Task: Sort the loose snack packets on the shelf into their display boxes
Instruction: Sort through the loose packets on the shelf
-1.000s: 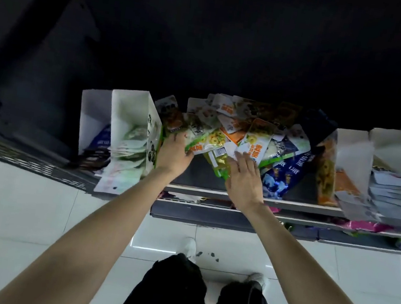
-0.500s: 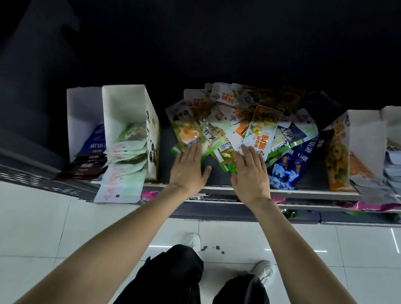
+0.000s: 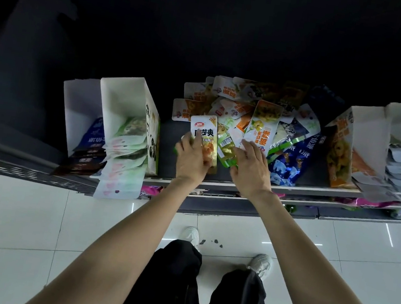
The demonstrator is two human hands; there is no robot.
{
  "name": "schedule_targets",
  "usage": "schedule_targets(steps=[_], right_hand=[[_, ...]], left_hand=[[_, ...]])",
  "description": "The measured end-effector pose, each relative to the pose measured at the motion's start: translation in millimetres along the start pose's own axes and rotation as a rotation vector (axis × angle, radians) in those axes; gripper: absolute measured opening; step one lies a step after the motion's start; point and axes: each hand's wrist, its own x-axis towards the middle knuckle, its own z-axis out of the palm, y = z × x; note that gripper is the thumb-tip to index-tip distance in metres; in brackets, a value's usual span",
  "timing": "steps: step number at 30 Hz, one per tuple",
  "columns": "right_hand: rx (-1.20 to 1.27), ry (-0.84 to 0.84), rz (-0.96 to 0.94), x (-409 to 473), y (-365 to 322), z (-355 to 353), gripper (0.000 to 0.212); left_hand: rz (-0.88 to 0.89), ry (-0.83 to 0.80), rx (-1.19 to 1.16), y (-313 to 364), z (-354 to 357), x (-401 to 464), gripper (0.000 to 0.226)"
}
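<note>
1. Left hand (image 3: 191, 159) grips a white-and-gold oblong snack packet (image 3: 204, 136), fingers curled over its lower half, at the dark shelf's (image 3: 317, 178) front.
2. Left of it stands a white cardboard display box (image 3: 126, 104) of pale green packets, just beside a second white box (image 3: 77, 105).
3. Right hand (image 3: 251, 170) lies spread, fingers touching the heap of loose mixed-colour packets (image 3: 257, 113).
4. Bare shelf shows between the heap and the white-and-orange display boxes (image 3: 368, 135) on the right.
</note>
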Motion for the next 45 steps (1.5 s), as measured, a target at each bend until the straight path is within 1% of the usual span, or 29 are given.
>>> schedule_targets(steps=[3,5,7,9,11,13,15,17,19,21,22,23,25,27,29,31,33,35,37,40,41,42,43,45], right_hand=[[0.085,-0.001,0.018,1,-4,-3,0.048],[0.246,0.072,0.036,0,-8,-11,0.054],[0.402,0.181,0.044,-4,-12,-26,0.059],[0.498,0.284,0.043,-12,-14,-46,0.061],[0.570,0.341,0.040,-27,-12,-67,0.061],[0.641,0.353,0.064,-47,-2,-92,0.064],[0.708,0.327,0.125,-70,19,-117,0.059],[0.777,0.323,0.182,-95,48,-137,0.045],[0.888,0.333,0.237,-120,84,-156,0.037],[0.991,0.316,0.269,-140,116,-173,0.038],[1.004,0.304,0.283,-149,133,-183,0.040],[0.987,0.292,0.306,-157,151,-191,0.039],[0.911,0.304,0.359,-167,190,-200,0.027],[0.848,0.393,0.410,-171,228,-206,0.015],[0.818,0.508,0.452,-168,261,-213,0.017],[0.810,0.601,0.463,-161,284,-222,0.017],[0.780,0.636,0.439,-148,300,-229,0.012],[0.614,0.673,0.337,-131,309,-233,0.008],[0.418,0.702,0.193,-107,318,-231,0.011],[0.133,0.587,-0.010,-67,322,-221,0.009],[0.000,0.531,-0.065,-57,321,-219,0.008],[-0.163,0.457,-0.105,-48,320,-217,0.013],[-0.314,0.349,-0.133,-40,317,-217,0.019],[-0.442,0.156,-0.216,-31,311,-217,0.029]], left_hand=[[-0.059,-0.049,-0.245,0,-9,-8,0.104],[-0.048,-0.051,-0.292,-1,-17,-16,0.103],[0.004,-0.028,-0.252,3,-33,-27,0.097],[0.103,-0.027,-0.176,11,-56,-41,0.090],[0.267,-0.093,-0.085,21,-81,-55,0.079],[0.438,-0.178,0.033,37,-101,-61,0.062],[0.546,-0.236,0.071,60,-113,-62,0.048],[0.633,-0.279,0.047,91,-114,-64,0.042],[0.698,-0.296,-0.051,131,-106,-69,0.039],[0.716,-0.304,-0.160,169,-96,-68,0.034],[0.717,-0.323,-0.202,190,-89,-66,0.030],[0.711,-0.341,-0.248,210,-79,-64,0.027],[0.670,-0.331,-0.394,247,-58,-59,0.028],[0.607,-0.204,-0.522,276,-35,-52,0.035],[0.522,-0.101,-0.525,297,-12,-44,0.035],[0.426,-0.133,-0.468,314,9,-39,0.034],[0.350,-0.214,-0.416,327,28,-36,0.039],[0.252,-0.255,-0.461,339,45,-34,0.042],[0.151,-0.260,-0.565,350,57,-31,0.045],[0.018,-0.251,-0.696,360,67,-27,0.048],[-0.011,-0.246,-0.725,362,69,-26,0.049],[-0.032,-0.241,-0.741,363,71,-25,0.049],[-0.047,-0.234,-0.749,364,72,-25,0.049],[-0.067,-0.224,-0.750,363,73,-23,0.048]])
